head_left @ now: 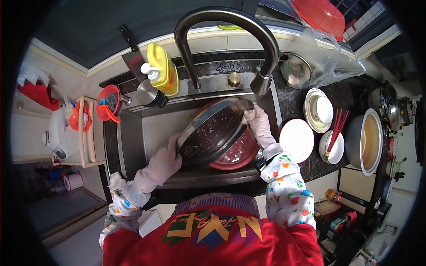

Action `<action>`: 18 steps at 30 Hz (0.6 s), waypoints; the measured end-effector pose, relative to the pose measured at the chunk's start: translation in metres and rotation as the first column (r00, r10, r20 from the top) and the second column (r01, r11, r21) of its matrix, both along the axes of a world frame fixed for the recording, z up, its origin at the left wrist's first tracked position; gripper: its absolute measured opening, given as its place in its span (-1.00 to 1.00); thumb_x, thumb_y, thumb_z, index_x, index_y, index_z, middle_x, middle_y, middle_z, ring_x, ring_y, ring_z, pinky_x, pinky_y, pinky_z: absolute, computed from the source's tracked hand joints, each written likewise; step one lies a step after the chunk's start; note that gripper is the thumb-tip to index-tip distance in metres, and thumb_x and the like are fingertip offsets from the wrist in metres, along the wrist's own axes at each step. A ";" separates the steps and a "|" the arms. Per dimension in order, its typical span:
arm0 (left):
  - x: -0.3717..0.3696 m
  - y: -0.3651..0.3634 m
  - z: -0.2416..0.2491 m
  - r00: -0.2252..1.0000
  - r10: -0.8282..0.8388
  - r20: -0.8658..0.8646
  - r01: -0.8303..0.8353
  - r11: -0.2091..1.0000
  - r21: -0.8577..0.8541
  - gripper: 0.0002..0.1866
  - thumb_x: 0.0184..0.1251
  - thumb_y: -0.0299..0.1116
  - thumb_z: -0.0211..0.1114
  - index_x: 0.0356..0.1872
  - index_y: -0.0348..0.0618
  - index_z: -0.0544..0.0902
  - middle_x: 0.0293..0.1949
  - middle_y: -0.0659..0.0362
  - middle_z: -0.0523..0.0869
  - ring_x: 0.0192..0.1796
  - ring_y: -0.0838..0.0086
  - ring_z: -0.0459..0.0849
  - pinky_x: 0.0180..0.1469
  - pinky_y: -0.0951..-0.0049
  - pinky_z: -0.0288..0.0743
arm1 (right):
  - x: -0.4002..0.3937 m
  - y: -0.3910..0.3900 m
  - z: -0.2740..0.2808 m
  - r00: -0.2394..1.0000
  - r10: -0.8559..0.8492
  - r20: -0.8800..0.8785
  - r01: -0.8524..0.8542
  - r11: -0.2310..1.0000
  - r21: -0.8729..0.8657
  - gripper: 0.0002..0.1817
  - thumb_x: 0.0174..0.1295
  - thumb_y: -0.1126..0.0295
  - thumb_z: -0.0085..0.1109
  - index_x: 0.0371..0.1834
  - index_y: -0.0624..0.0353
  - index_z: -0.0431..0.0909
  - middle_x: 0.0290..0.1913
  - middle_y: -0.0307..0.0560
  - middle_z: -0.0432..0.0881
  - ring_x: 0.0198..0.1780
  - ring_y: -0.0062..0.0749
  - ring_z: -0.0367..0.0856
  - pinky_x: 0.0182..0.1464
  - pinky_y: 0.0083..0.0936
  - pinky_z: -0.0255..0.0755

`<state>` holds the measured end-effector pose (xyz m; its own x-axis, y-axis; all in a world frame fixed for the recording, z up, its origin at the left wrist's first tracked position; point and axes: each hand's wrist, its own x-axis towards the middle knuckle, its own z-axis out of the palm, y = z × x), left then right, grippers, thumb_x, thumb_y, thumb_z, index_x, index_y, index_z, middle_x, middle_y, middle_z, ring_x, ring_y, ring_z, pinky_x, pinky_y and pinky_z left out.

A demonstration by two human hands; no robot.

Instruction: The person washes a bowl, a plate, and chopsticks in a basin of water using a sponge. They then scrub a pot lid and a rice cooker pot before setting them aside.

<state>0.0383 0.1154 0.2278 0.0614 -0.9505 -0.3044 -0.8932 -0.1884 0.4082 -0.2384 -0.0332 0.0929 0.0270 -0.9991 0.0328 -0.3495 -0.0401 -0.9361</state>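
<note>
A wide dark pan (212, 135) with a metal rim and pale specks inside is tilted above a red basin (237, 160) in the steel sink (153, 128). My left hand (164, 164), in a pale pink glove, is closed on the pan's left rim; its fingertips are partly hidden. In the same kind of glove, my right hand (261, 127) grips a crumpled beige cloth (248, 116) against the pan's upper right edge. Part of the basin is hidden behind the pan.
A dark faucet (226, 13) arches over the sink. Left stand a yellow pump bottle (166, 73), a cleaver (132, 60) and a red bowl (108, 95). Right are a white plate (296, 140), stacked bowls (321, 110), a bowl (337, 155) with red chopsticks (338, 126), and a large pot (355, 142).
</note>
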 end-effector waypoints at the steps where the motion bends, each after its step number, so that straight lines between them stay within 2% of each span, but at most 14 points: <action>1: 0.000 -0.001 0.002 1.000 0.000 0.027 -0.001 0.999 0.034 -0.41 0.14 -0.41 0.10 0.25 -0.01 0.20 -0.46 -0.22 0.63 -0.35 -0.18 0.62 -0.20 -0.09 0.50 | 0.000 -0.004 0.002 1.000 0.002 0.000 -0.002 1.000 -0.005 -0.80 0.19 0.52 0.21 -0.11 0.23 0.54 -0.46 -0.20 0.58 -0.46 -0.60 0.51 -0.36 -0.58 0.43; 3: 0.001 -0.003 0.005 0.999 0.002 0.054 -0.006 0.998 0.067 -0.41 0.13 -0.41 0.10 0.25 0.00 0.20 -0.46 -0.22 0.63 -0.34 -0.17 0.62 -0.19 -0.10 0.50 | 0.000 -0.017 0.003 0.983 0.111 -0.145 -0.117 0.993 -0.032 -0.85 0.19 0.57 0.17 -0.17 0.26 0.52 -0.42 -0.09 0.56 -0.41 -0.49 0.58 -0.38 -0.53 0.43; 7: 0.004 -0.006 0.000 1.000 -0.014 -0.022 0.016 0.996 0.086 -0.42 0.14 -0.39 0.08 0.25 0.00 0.20 -0.38 -0.21 0.64 -0.30 -0.17 0.62 -0.17 -0.09 0.50 | 0.005 -0.028 0.006 0.974 0.224 -0.047 -0.227 0.970 -0.091 -0.87 0.19 0.63 0.13 -0.20 0.26 0.53 -0.45 -0.08 0.54 -0.50 -0.49 0.56 -0.47 -0.54 0.41; 9: 0.006 -0.009 -0.002 0.999 -0.026 -0.037 0.030 0.995 0.096 -0.42 0.14 -0.39 0.08 0.25 0.00 0.20 -0.34 -0.20 0.65 -0.28 -0.16 0.62 -0.16 -0.09 0.50 | 0.009 -0.028 0.019 0.957 0.262 -0.125 -0.288 0.913 -0.290 -0.82 0.12 0.70 0.10 -0.23 0.28 0.53 -0.50 -0.08 0.51 -0.57 -0.46 0.53 -0.55 -0.54 0.39; 10: 0.004 -0.012 -0.001 0.998 -0.024 -0.052 0.030 0.992 0.123 -0.43 0.15 -0.39 0.07 0.25 0.00 0.20 -0.30 -0.18 0.65 -0.25 -0.16 0.62 -0.15 -0.09 0.50 | 0.012 -0.028 0.026 0.956 0.264 -0.124 -0.290 0.912 -0.290 -0.82 0.12 0.70 0.10 -0.23 0.28 0.53 -0.50 -0.08 0.51 -0.57 -0.46 0.53 -0.55 -0.54 0.39; 12: -0.001 -0.016 -0.001 0.997 -0.023 -0.067 0.033 0.988 0.150 -0.43 0.15 -0.39 0.07 0.25 0.00 0.20 -0.25 -0.17 0.65 -0.23 -0.16 0.61 -0.13 -0.09 0.49 | 0.019 -0.028 0.041 0.934 0.267 -0.239 -0.342 0.861 -0.376 -0.74 -0.03 0.73 0.12 -0.25 0.26 0.53 -0.54 -0.10 0.50 -0.55 -0.40 0.54 -0.52 -0.49 0.41; 13: -0.005 -0.018 -0.001 1.000 -0.012 -0.024 0.016 0.988 0.155 -0.43 0.15 -0.39 0.07 0.25 0.01 0.21 -0.24 -0.15 0.65 -0.22 -0.15 0.61 -0.12 -0.09 0.49 | 0.023 -0.030 0.047 0.934 0.264 -0.239 -0.340 0.862 -0.377 -0.74 -0.03 0.73 0.12 -0.25 0.26 0.53 -0.54 -0.10 0.50 -0.55 -0.40 0.54 -0.52 -0.49 0.41; 15: -0.012 -0.021 -0.001 1.000 -0.005 0.018 0.002 0.988 0.156 -0.44 0.16 -0.38 0.08 0.25 0.01 0.21 -0.22 -0.14 0.66 -0.21 -0.15 0.61 -0.11 -0.09 0.49 | 0.032 -0.033 0.057 0.895 0.290 -0.338 -0.436 0.723 -0.536 -0.68 -0.14 0.74 0.10 -0.25 0.25 0.53 -0.51 -0.11 0.51 -0.56 -0.36 0.53 -0.51 -0.48 0.42; 16: -0.014 -0.021 -0.001 1.000 -0.002 0.003 0.001 0.993 0.121 -0.43 0.16 -0.39 0.08 0.25 0.02 0.22 -0.23 -0.13 0.66 -0.21 -0.15 0.62 -0.12 -0.09 0.49 | 0.035 -0.030 0.063 0.863 0.321 -0.390 -0.483 0.752 -0.448 -0.68 -0.15 0.70 0.09 -0.25 0.22 0.55 -0.45 -0.11 0.55 -0.46 -0.29 0.57 -0.41 -0.43 0.46; 17: -0.015 -0.021 -0.002 1.000 0.001 -0.012 0.000 0.996 0.085 -0.43 0.16 -0.39 0.09 0.25 0.03 0.22 -0.23 -0.12 0.66 -0.22 -0.14 0.62 -0.13 -0.08 0.50 | 0.041 -0.028 0.064 0.864 0.320 -0.389 -0.481 0.753 -0.449 -0.68 -0.15 0.70 0.09 -0.25 0.22 0.55 -0.45 -0.11 0.55 -0.46 -0.29 0.57 -0.41 -0.43 0.46; 18: -0.015 -0.022 -0.006 1.000 0.000 -0.011 0.001 0.996 0.085 -0.43 0.16 -0.39 0.09 0.25 0.03 0.22 -0.23 -0.12 0.66 -0.22 -0.14 0.62 -0.13 -0.08 0.50 | 0.050 -0.027 0.065 0.850 0.299 -0.433 -0.511 0.667 -0.542 -0.70 -0.12 0.65 0.09 -0.25 0.21 0.55 -0.40 -0.11 0.58 -0.38 -0.26 0.59 -0.33 -0.41 0.47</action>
